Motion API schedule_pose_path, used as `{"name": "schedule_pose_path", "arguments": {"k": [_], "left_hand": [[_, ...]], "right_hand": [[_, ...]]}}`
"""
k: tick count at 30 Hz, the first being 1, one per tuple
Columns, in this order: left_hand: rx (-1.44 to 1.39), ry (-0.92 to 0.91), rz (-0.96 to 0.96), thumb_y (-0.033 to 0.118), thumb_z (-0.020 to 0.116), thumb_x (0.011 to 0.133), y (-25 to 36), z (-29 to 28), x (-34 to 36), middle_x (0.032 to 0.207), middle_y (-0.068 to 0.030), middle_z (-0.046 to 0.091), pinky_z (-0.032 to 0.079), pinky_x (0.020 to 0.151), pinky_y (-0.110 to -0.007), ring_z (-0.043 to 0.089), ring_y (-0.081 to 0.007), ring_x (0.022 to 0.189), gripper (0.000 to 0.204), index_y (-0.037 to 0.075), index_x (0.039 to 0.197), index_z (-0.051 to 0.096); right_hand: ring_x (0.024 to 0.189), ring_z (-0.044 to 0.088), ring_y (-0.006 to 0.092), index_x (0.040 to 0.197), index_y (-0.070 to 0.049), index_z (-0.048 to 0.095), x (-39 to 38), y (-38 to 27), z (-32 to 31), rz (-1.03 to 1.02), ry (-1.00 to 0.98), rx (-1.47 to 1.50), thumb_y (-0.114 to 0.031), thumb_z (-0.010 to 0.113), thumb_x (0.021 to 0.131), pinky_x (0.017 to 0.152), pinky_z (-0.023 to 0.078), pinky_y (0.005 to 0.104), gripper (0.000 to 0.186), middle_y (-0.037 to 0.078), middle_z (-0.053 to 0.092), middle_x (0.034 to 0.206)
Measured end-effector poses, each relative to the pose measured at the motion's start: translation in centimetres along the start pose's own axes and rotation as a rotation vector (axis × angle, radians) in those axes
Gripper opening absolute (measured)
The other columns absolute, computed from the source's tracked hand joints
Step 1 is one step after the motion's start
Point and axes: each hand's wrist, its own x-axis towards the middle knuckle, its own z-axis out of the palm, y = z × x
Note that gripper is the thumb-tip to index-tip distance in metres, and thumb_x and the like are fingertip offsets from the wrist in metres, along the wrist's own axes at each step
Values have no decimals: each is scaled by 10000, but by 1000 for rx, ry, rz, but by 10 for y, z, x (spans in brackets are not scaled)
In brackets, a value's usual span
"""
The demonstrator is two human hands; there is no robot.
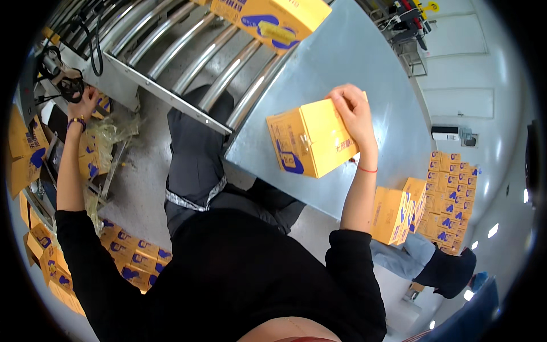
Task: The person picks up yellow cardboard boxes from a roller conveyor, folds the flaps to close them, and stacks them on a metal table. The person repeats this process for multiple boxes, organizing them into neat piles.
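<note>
My right hand (350, 114) is closed on a yellow cardboard box (307, 142) with blue print, fingers over its top right edge, on a grey metal table (336, 51). My left hand (84, 101) is at the upper left, fingers curled beside black cables (71, 85) at the end of a metal frame; I cannot make out what they hold.
A roller conveyor (182, 85) carries another box (268, 23). More boxes (390, 214) sit near the table's right corner. Stacked boxes (450, 205) stand at right, others (137, 262) at lower left, beside tangled clear plastic (108, 137). Another person (444, 268) works at lower right.
</note>
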Motion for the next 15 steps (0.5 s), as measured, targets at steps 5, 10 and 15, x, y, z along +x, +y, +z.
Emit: {"name": "schedule_pose_path", "arguments": {"k": [5, 10, 15], "left_hand": [[-348, -218, -184, 287, 519, 984, -55, 36, -6, 967, -86, 654, 517, 817, -376, 630, -299, 917, 224, 75, 975, 591], [-130, -179, -14, 262, 593, 967, 41, -56, -23, 805, -129, 595, 502, 740, -405, 580, -343, 777, 225, 37, 955, 601], [-456, -62, 152, 98, 660, 907, 147, -113, -130, 809, -148, 601, 484, 693, -417, 596, -338, 766, 106, 10, 858, 629]], "right_hand": [[869, 562, 245, 831, -27, 657, 5, 6, 13, -95, 48, -106, -230, 588, 963, 846, 427, 356, 252, 60, 644, 839], [830, 545, 259, 837, -36, 655, -17, -5, 9, -34, 85, -195, -226, 553, 981, 813, 419, 370, 260, 67, 641, 841], [825, 545, 268, 829, -44, 648, -55, -14, 6, 5, 129, -277, -201, 534, 986, 796, 419, 379, 250, 76, 624, 839]]}}
